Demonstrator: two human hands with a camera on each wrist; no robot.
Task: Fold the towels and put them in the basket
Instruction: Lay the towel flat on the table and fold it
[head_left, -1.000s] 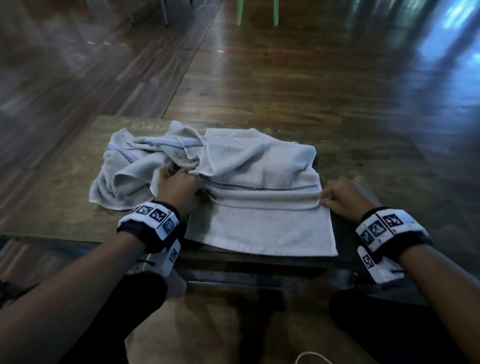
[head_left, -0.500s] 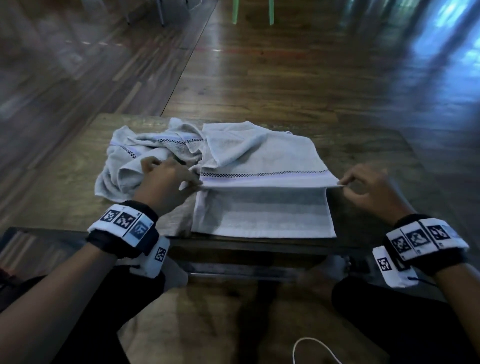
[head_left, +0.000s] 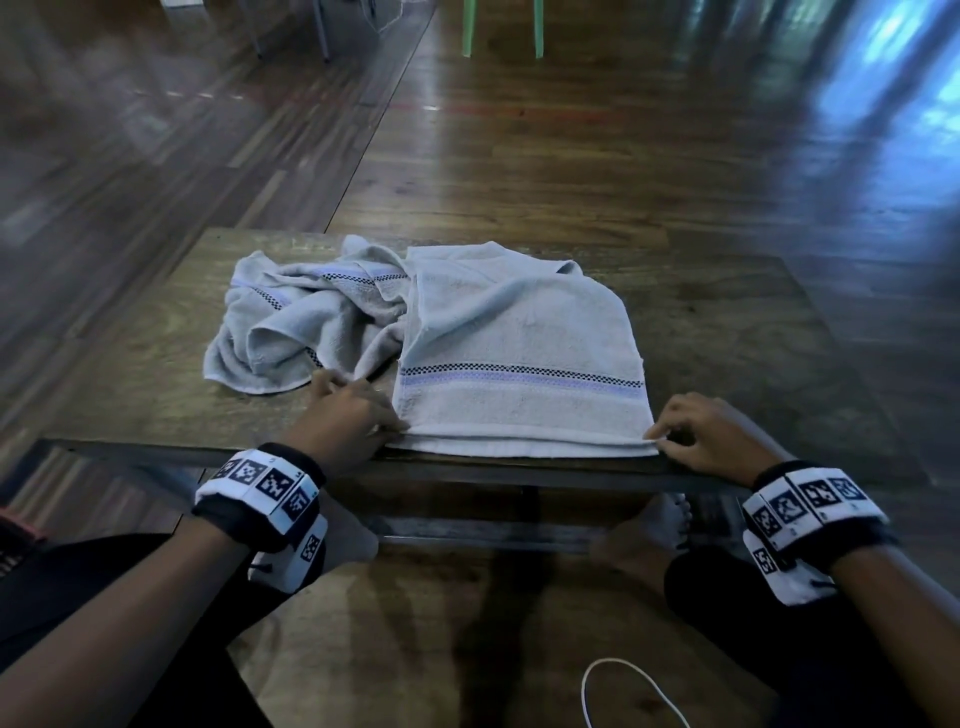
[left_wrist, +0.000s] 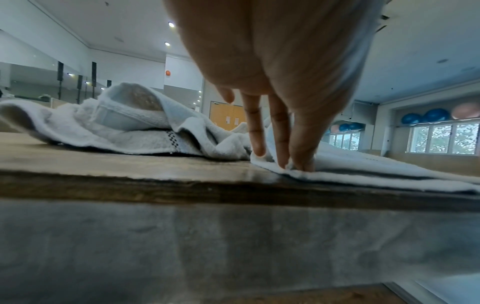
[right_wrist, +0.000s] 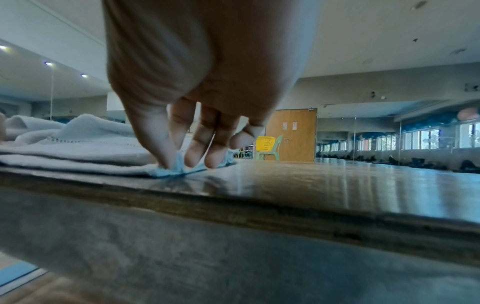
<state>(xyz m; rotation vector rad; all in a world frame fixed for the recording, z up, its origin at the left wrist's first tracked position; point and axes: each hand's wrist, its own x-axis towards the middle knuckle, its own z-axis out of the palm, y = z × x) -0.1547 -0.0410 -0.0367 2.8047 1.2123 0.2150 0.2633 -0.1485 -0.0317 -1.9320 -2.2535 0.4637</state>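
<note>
A pale grey towel (head_left: 519, 332) with a checked blue stripe lies folded in half on the low wooden table (head_left: 727, 338), its doubled edge along the near side. My left hand (head_left: 392, 428) pinches the near-left corner, seen close in the left wrist view with thumb and fingers on the towel's corner (left_wrist: 293, 166). At the near-right corner my right hand (head_left: 657, 439) pinches both layers (right_wrist: 178, 164). A second towel (head_left: 291, 322) lies crumpled at the left, touching the folded one. A yellow basket (right_wrist: 266, 143) sits on a green chair far behind.
The table's near edge (head_left: 519, 465) runs just under both hands. My bare feet (head_left: 649, 525) rest below the table. A white cable (head_left: 613, 686) loops on the floor near me. Green chair legs (head_left: 501, 26) stand far ahead on the wooden floor.
Both hands have pulled the towel's striped edge toward me and laid it down on the near edge, so the towel is now doubled. The crumpled towel has stayed put.
</note>
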